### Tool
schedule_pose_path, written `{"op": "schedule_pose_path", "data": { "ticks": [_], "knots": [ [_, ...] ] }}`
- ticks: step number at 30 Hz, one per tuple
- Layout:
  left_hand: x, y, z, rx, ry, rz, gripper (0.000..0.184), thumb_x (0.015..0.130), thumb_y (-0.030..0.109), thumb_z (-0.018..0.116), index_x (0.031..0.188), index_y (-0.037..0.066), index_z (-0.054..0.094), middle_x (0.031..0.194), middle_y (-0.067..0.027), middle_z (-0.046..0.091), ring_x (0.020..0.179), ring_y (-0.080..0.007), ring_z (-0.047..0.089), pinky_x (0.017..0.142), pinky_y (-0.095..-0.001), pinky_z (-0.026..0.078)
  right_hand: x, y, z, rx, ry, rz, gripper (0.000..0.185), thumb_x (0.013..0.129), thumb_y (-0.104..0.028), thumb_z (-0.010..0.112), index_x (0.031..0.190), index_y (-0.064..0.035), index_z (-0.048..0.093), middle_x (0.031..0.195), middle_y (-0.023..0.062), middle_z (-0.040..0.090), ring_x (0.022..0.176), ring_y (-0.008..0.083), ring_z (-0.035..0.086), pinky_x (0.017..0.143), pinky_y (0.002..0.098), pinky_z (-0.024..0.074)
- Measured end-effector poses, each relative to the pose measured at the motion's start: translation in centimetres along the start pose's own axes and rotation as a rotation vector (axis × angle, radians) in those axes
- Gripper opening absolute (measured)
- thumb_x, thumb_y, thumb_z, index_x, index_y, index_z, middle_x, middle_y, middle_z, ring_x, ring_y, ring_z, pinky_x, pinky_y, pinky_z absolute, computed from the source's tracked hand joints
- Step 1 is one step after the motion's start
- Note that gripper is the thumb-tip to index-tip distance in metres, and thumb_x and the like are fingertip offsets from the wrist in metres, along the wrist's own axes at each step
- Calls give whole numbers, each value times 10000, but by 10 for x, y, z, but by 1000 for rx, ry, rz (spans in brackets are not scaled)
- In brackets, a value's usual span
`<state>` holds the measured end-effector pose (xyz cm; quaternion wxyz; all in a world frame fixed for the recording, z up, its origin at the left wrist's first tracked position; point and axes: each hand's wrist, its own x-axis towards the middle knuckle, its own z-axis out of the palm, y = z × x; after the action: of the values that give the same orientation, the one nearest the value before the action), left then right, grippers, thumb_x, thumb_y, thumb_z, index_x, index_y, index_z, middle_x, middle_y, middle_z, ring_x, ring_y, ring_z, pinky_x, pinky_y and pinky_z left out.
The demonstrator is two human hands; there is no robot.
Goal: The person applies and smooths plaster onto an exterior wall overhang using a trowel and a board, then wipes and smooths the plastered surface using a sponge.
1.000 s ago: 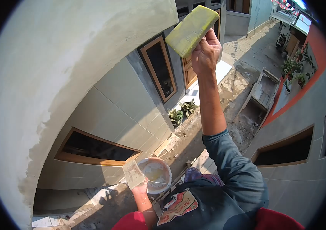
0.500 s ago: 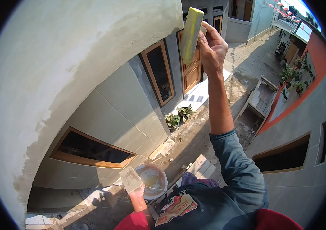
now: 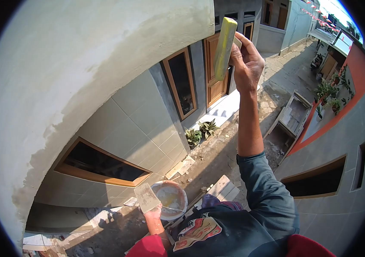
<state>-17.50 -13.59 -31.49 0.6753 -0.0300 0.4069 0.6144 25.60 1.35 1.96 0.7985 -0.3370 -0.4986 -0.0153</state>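
Observation:
My right hand is raised high, with fingers and thumb closed on a yellow-green plastering float. The float is tilted nearly on edge, beside the rim of the pale plastered wall. Damp, darker patches mark that wall's lower edge. Low down, my left hand grips a flat, rectangular, plaster-stained board; its fingers are partly hidden behind it. Just right of the board is a round bucket with murky, yellowish-white water inside and a thin handle across it.
Below me, planks lie near my feet. A tiled wall with a wood-framed window stands at left, potted plants beyond it. A wooden bench-like frame is in the alley. An orange-edged wall bounds the right side.
My right hand and the float appear slightly lower and further right in view, a little farther from the wall's rim. The view has shifted slightly; my left hand still holds the board.

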Motion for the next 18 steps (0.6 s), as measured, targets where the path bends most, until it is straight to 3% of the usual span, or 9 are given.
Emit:
{"op": "schedule_pose_path", "data": {
  "ticks": [3,5,8,10,13,18],
  "knots": [
    [8,0,-13,-3,-24,-24,447,830,500,457,1041,144,625,792,-79,630,628,-252,554,472,-361,371,1,4,-6,-19,-32,69,289,882,-143,647,1127,6,613,894,62,645,768,115,623,668,241,543],
    [21,-1,-29,16,-116,-43,457,829,539,417,1050,185,603,932,-24,613,697,-252,526,488,-388,348,-1,10,-6,-246,-89,-9,294,866,-145,657,1120,0,621,915,71,639,783,133,616,684,256,529],
    [22,-1,-26,-85,30,-80,474,826,551,410,1057,184,601,932,-26,614,700,-253,531,486,-396,360,-6,9,-1,-343,-88,-131,289,852,-136,660,1107,-4,629,933,89,622,804,155,608,696,275,514],
    [18,0,-19,-27,-12,-52,478,827,556,402,1060,190,602,936,-17,615,705,-251,536,488,-394,365,-9,6,6,-487,-128,-228,268,835,-103,660,1071,19,625,937,128,609,795,198,612,688,288,505],
    [4,-2,-4,29,-32,-10,444,830,519,415,1058,191,610,937,-11,626,695,-238,535,477,-374,362,-27,-10,21,-350,-273,-317,279,804,-62,677,1064,23,623,959,152,623,837,239,631,709,301,512],
    [4,-1,-5,0,59,-8,408,832,483,441,1042,182,619,926,-13,634,677,-225,533,442,-359,348,-6,4,7,-379,2,-246,263,826,-59,647,1069,37,619,942,137,614,796,192,618,691,293,513]
  ]
}}
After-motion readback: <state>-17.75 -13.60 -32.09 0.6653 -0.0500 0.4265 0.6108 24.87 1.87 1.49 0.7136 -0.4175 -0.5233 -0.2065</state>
